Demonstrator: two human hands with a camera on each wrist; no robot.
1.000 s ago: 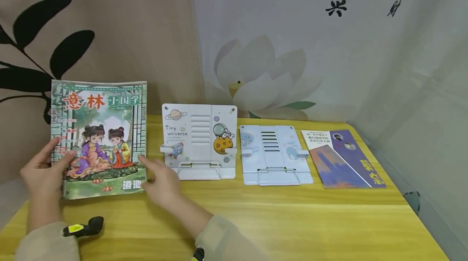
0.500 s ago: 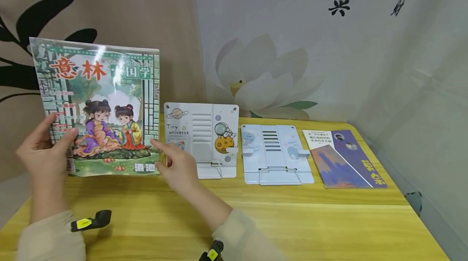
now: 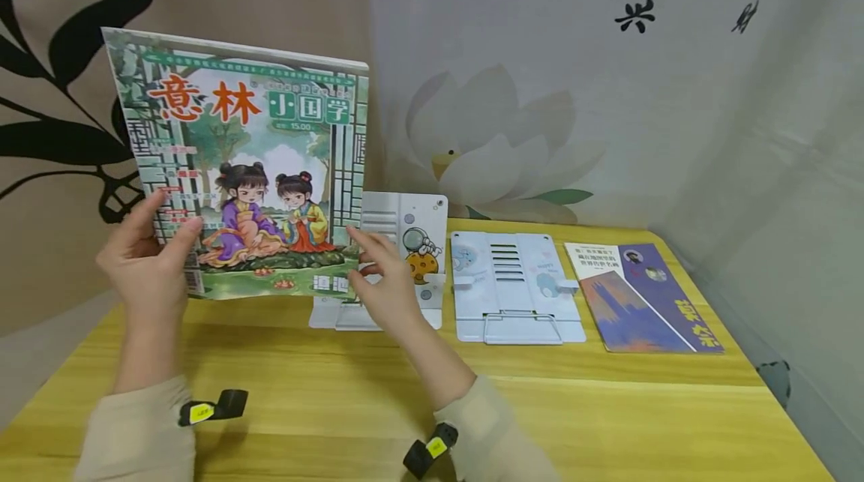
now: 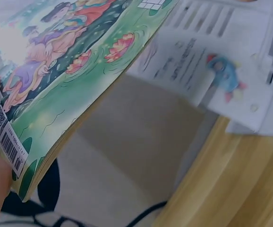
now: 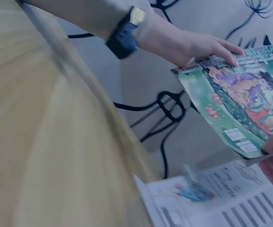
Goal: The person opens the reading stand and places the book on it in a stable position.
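An illustrated green magazine (image 3: pixel 270 152) with two cartoon girls on its cover is held up over the table, tilted slightly. My left hand (image 3: pixel 151 257) grips its left edge, thumb on the cover and fingers behind. At the lower right edge, my right hand (image 3: pixel 388 276) pinches the magazine between thumb and fingers. Behind it, partly covered, stands a white book stand (image 3: pixel 425 223) with an astronaut print. In the left wrist view the magazine's lower edge (image 4: pixel 80 118) hangs close over that stand. The right wrist view shows both hands on the magazine (image 5: pixel 243 101).
A second, pale blue book stand (image 3: pixel 516 287) with a wire rest stands to the right. Farther right lies a purple booklet (image 3: pixel 648 298) on the wooden table (image 3: pixel 324 407). A printed curtain (image 3: pixel 513 32) hangs behind the table.
Both hands have lifted the magazine and carried it rightward, so it now covers much of the astronaut book stand. The other stand and the booklet stay in place.
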